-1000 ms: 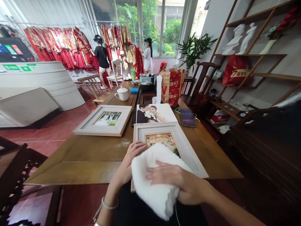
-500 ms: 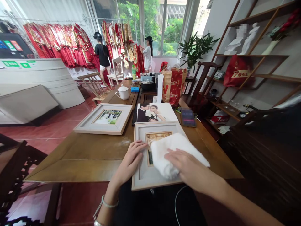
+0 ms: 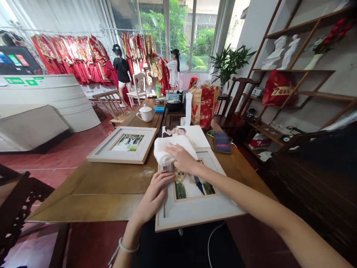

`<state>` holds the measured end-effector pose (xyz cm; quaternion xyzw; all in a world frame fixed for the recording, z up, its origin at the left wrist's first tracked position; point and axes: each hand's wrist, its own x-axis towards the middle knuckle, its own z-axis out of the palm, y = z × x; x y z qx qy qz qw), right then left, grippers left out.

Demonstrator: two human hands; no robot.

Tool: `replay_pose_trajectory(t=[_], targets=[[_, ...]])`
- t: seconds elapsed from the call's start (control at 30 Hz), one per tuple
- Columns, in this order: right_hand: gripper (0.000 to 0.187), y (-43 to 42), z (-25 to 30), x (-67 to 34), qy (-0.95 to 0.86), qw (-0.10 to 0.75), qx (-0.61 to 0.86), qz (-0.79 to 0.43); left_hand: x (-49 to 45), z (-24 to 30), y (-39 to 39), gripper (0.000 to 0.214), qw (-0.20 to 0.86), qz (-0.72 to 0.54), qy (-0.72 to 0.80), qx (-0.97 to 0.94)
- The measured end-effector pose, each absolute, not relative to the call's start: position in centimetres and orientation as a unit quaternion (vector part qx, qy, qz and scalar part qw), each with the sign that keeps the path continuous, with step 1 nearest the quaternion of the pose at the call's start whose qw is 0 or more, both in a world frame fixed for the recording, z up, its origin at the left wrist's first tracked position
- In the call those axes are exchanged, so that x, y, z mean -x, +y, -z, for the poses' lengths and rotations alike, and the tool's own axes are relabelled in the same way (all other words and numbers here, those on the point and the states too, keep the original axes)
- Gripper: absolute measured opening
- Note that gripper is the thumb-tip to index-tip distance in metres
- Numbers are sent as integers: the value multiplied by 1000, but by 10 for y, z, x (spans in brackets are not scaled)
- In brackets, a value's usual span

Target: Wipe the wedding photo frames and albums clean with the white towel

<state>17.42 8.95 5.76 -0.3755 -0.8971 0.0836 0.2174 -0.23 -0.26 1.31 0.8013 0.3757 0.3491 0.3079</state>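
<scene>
A picture frame [image 3: 195, 212] with a pale wooden border, a white mat and a photo lies at the table's near edge, jutting slightly past it. My left hand [image 3: 156, 188] rests on the frame's left side, fingers stretched out over the border and mat. Under my right hand [image 3: 182, 158] is a folded white cloth [image 3: 164, 149], pressed onto the frame's far left corner; the cloth and my forearm hide part of the frame and its photo. Just beyond lies a photo print [image 3: 196, 134] of two people, partly covered by the cloth.
A second framed picture [image 3: 93, 156] lies left on the wooden table [image 3: 108, 186]. Further back are a lidded white cup [image 3: 145, 113], a blue box [image 3: 159, 109], a black pot [image 3: 174, 104] and a paper bag [image 3: 203, 106]. A phone [image 3: 222, 142] lies right. Two people stand by red garments.
My right hand has slid the cloth from the frame's right middle up to its far left corner, uncovering more of the photo. My left hand has stayed on the left border.
</scene>
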Motion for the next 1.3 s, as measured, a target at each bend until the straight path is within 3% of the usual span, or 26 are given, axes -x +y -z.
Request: replay_pose_trajectory(t=[0.37,0.6,0.7,0.97,1.3], targets=[[52,51,-71,-234,-925,109,349,-104,6,-10,-3,39,327,-356,381,-788],[57,45,-70,-293,-836,232,491,84,7,-9,-2,40,326,-356,374,-792],[54,63,-65,-302,-814,225,521,121,7,-9,-2,40,325,-355,375,-792],[61,73,-38,-280,-843,143,516,55,5,-13,-3,40,319,-360,374,-793],[72,-4,-49,-278,-896,90,429,-67,4,-13,-2,39,318,-358,377,-793]])
